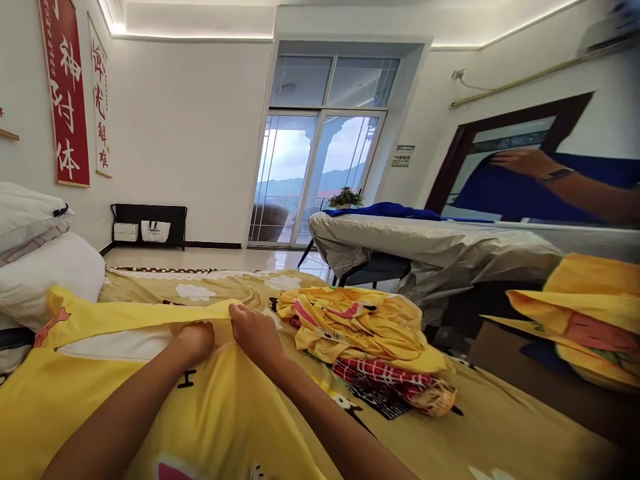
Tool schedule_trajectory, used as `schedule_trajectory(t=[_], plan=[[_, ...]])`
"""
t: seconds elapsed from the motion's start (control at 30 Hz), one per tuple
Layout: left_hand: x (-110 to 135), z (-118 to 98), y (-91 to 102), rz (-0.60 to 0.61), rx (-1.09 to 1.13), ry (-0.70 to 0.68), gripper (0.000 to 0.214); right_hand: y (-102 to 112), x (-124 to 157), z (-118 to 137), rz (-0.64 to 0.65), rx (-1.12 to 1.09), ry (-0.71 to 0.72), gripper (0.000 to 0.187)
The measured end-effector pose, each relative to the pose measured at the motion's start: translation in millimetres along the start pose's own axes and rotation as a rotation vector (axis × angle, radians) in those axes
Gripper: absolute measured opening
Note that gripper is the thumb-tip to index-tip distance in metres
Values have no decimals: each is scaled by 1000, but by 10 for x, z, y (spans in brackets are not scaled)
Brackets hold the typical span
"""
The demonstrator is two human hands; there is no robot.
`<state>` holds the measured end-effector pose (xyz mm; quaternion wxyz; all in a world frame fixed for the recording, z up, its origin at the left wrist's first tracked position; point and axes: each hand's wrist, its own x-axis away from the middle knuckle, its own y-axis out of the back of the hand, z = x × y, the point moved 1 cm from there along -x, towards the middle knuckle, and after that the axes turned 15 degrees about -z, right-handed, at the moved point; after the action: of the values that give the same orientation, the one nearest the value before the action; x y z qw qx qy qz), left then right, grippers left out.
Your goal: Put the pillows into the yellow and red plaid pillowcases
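Note:
A yellow pillowcase (115,393) with printed cartoon figures spreads across the near left of the bed. Through its long open slit shows something white and soft, like a pillow (120,344). My left hand (197,341) is closed at the right end of this slit, its fingertips hidden in the fabric. Right beside it, my right hand (253,333) pinches the upper edge of the pillowcase, pulling the edge taut. A crumpled heap of yellow printed cloth (365,320) lies to the right of my right hand, above a red checked cloth (385,373).
White pillows (50,267) are stacked at the left. Beyond the bed (500,413), a covered table (440,240) holds blue cloth (390,211). At the right, another person's hand (523,162) holds up blue cloth; more yellow cloth (595,300) rests by a cardboard box (505,353).

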<state>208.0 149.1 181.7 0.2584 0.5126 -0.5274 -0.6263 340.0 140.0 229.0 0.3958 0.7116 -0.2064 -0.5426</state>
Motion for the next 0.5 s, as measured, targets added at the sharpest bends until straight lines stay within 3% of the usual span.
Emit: schedule_trajectory(t=[0.13,0.27,0.37,0.5], plan=[[-171,-159,-221,-78,36,-124,43,-182,18,-15,-63,-388,-217,21],[-102,-156,-471,-77,86,-188,42,-544,-49,-26,-127,-749,-482,17],[-118,-103,-678,-65,98,-135,45,-675,-78,-60,-79,-733,-397,14],[-442,-153,-860,-73,157,-37,47,-526,-91,-164,87,-303,-71,26]])
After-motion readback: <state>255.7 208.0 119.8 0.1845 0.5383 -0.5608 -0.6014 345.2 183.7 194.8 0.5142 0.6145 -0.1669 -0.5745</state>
